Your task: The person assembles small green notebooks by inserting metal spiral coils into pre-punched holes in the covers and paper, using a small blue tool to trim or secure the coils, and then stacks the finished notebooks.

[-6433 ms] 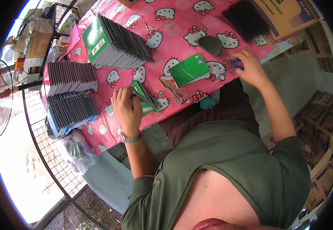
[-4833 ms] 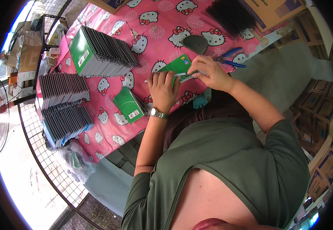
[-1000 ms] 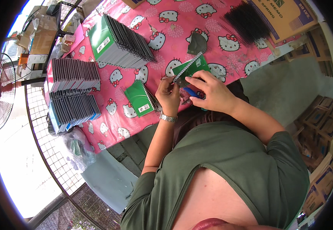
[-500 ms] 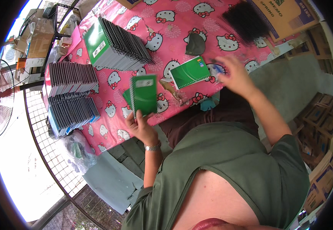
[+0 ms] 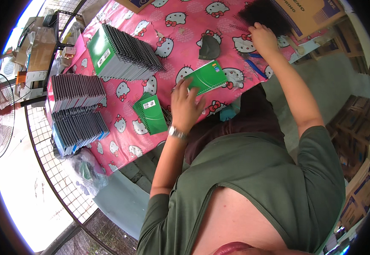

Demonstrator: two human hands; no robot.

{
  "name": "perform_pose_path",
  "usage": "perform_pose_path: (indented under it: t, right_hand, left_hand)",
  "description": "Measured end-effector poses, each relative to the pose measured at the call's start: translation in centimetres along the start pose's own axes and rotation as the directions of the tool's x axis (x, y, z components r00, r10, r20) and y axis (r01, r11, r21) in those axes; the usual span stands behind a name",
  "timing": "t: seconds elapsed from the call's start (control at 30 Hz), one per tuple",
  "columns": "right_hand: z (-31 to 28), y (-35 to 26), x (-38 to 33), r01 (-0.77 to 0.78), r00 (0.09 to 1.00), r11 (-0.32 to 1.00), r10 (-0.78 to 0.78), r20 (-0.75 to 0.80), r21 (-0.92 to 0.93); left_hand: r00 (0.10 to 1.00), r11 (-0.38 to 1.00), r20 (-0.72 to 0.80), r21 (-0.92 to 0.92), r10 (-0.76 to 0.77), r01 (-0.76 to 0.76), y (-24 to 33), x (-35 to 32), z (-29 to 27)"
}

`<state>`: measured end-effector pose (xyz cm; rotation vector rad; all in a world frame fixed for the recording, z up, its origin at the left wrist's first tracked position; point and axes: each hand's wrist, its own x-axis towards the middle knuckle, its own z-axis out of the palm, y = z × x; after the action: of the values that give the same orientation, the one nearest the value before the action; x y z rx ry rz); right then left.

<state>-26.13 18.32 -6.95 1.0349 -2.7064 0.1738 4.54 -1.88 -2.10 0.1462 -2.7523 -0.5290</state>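
My left hand (image 5: pixel 185 105) lies flat with spread fingers on the near end of a green spiral notebook (image 5: pixel 208 76) on the pink patterned tablecloth (image 5: pixel 180 40). Just left of it sits a small pile of green notebooks (image 5: pixel 151 114). My right hand (image 5: pixel 263 37) reaches far across the table and touches a heap of black spiral wire bindings (image 5: pixel 265 15); whether it grips one I cannot tell. Blue-handled pliers (image 5: pixel 255 68) lie on the cloth below that arm.
A long row of green-covered notebooks (image 5: pixel 123 53) stands at the table's far left. Two stacks of dark-edged notebooks (image 5: pixel 77 108) sit at the left edge. A dark grey pad (image 5: pixel 209 46) lies mid-table, a cardboard box (image 5: pixel 310 12) at top right, a fan (image 5: pixel 0 114) beyond a wire fence.
My left hand has put the green notebook it held up onto the small pile and moved onto the notebook on the cloth. My right hand has reached out to the black bindings.
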Motion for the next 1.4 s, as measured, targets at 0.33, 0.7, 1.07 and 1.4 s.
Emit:
perform_pose_path:
  t: [0.33,0.7,1.07,1.4]
  right_hand:
    - [-6.5,1.1,-2.1,0.002,0.94,0.727,0.233,-0.25,0.687]
    - [-9.0,-7.7,-10.8,-0.418,0.892,-0.047,0.168,0.42,0.907]
    - [-5.1,-12.6,-10.3,-0.118,0.971,0.155,-0.187,0.147,0.981]
    - [-4.3,-18.1,-10.9,-0.19,0.973,0.08,-0.118,0.199,0.978]
  left_hand:
    - [0.852,0.975,0.519,0.145,0.071,-0.169,2.8,3.1,2.8]
    - [0.938,0.973,0.338,0.179,0.079,-0.146,2.3,6.2,1.1]
    - [0.993,0.967,0.098,0.24,0.058,-0.08,0.1,6.3,2.4]
    - [0.999,0.968,0.026,0.249,0.035,-0.041,-0.9,5.5,2.5]
